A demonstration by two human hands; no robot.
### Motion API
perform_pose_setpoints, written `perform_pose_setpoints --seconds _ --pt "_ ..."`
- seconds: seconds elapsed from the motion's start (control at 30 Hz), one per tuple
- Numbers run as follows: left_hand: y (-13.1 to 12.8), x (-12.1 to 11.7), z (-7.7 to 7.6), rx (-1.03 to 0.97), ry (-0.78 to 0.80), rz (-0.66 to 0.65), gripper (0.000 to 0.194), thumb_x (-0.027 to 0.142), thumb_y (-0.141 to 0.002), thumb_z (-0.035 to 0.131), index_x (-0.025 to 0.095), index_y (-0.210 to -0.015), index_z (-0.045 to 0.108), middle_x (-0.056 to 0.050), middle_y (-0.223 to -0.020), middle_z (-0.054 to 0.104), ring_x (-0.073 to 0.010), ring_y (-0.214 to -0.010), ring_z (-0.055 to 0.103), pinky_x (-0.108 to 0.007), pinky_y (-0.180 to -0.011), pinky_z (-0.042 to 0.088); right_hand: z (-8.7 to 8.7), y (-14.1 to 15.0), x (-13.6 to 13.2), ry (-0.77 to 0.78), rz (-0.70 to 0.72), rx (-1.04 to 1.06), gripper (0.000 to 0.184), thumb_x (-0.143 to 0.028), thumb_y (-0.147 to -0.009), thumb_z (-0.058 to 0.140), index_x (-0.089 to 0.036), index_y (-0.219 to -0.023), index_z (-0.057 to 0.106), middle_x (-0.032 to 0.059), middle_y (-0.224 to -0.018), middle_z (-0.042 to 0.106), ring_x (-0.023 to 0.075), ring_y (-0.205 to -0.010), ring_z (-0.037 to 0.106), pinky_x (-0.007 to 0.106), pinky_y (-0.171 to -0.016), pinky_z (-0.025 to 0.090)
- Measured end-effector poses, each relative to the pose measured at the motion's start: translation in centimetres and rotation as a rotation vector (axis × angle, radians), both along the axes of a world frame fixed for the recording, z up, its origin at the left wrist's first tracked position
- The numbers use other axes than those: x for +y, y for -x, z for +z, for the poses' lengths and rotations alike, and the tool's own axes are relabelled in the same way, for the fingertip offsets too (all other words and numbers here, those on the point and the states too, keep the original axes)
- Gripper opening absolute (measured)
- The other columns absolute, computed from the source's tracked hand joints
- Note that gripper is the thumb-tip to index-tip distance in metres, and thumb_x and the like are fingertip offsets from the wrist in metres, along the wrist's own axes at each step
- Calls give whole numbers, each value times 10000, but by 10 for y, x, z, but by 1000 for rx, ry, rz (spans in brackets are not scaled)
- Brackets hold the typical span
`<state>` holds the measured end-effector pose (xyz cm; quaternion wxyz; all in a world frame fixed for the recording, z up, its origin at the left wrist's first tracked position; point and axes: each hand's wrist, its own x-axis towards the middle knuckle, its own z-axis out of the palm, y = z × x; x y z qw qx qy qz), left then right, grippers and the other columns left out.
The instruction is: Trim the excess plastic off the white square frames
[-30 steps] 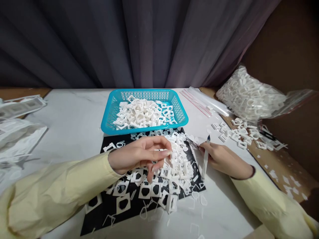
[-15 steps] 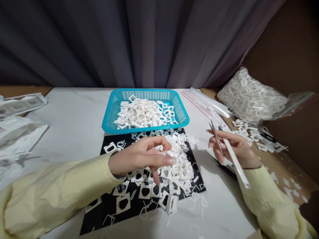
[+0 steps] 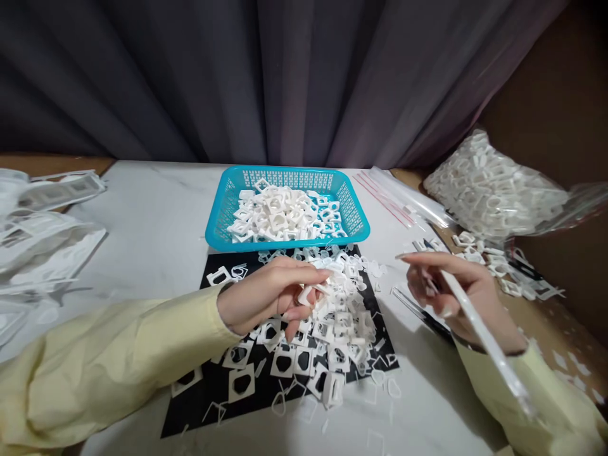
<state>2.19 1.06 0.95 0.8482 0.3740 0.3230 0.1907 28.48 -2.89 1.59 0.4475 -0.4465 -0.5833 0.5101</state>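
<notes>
Between the thumb and fingers of my left hand [image 3: 270, 288] is a small white plastic frame piece [image 3: 308, 295], held over a heap of similar pieces [image 3: 344, 316]. The heap lies on a black mat [image 3: 190, 411], among thin offcuts and loose rings. Off to the right, my right hand [image 3: 468, 291] is closed round a slim tool with a long pale handle [image 3: 487, 339]. The handle sticks out past the wrist, and the working end is hidden by the fingers. Partly under that hand, metal tweezers [image 3: 408, 303] lie on the table.
Behind the mat stands a blue basket [image 3: 287, 244] of white frame pieces. A full clear bag [image 3: 498, 183], flat zip bags [image 3: 408, 196] and loose pieces [image 3: 498, 266] are at the right. White bagged sheets [image 3: 52, 247] lie at the left.
The left fingers have closed round the white piece and turned it. My right hand has rotated, so the tool's metal tip no longer shows. The view has shifted slightly.
</notes>
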Motion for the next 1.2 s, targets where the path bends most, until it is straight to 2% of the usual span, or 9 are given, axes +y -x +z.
perform_pose_setpoints --seconds 0.1,0.2,0.4,0.53,0.7,0.9,1.03,1.1,1.2 --pt "0 0 1 -41 45 0 211 285 -841 553 87 -817 622 19 -644 485 -20 -364 362 -184 -340 488 15 20 -8 21 8 -184 399 -247 -515 849 -285 -894 729 -28 -638 588 78 -544 519 163 -500 459" --pt "-1 0 3 -63 23 10 199 257 -838 550 92 -745 611 20 -632 478 -34 -394 378 -210 -382 517 22 36 -14 11 1 -275 409 -217 -481 858 -253 -868 731 -36 -607 602 74 -520 531 145 -494 472" --pt "-3 -5 9 -56 -12 -4 263 253 -839 540 122 -611 548 32 -533 460 -64 -406 408 -217 -413 494 8 48 -13 -99 -97 -368 315 -255 -557 821 -223 -850 710 -23 -652 649 95 -530 560 173 -509 498" --pt "-2 -7 8 -31 -48 -56 257 280 -853 526 138 -639 540 31 -478 483 -81 -411 485 -224 -484 495 -2 57 -10 -41 -149 -329 251 -299 -556 812 -186 -745 692 -8 -615 638 123 -544 572 206 -501 500" --pt "-1 -6 2 -33 -82 -188 149 287 -816 591 141 -834 619 -14 -621 589 -125 -543 588 -245 -545 497 -11 65 -9 -11 -46 -228 222 -312 -612 785 -177 -762 690 -4 -649 633 112 -573 569 208 -546 489" --pt "-5 -3 1 -6 -190 -197 227 334 -854 538 164 -892 683 -68 -1008 612 -157 -836 575 -255 -643 528 -16 63 -11 -66 -22 -204 141 -263 -663 759 -176 -741 680 -17 -616 611 97 -558 545 189 -535 452" --pt "-7 -3 -4 15 -121 -337 283 383 -851 542 143 -865 691 -62 -871 678 -148 -780 633 -255 -688 524 -13 67 -12 -8 64 -139 125 -275 -680 745 -178 -720 676 -11 -610 610 102 -521 559 199 -504 453" --pt "-7 -2 -6 -8 -85 -341 258 362 -829 586 129 -837 697 -67 -829 701 -140 -738 651 -248 -695 518 -11 67 -10 47 17 -91 172 -297 -662 756 -178 -748 667 -17 -607 593 93 -479 535 199 -462 436" --pt "-4 2 -6 17 -111 -239 209 320 -812 622 135 -772 709 -76 -862 721 -135 -747 652 -250 -738 505 -10 59 -8 55 -152 -83 248 -314 -646 769 -204 -842 666 -39 -600 541 75 -494 476 185 -450 394"
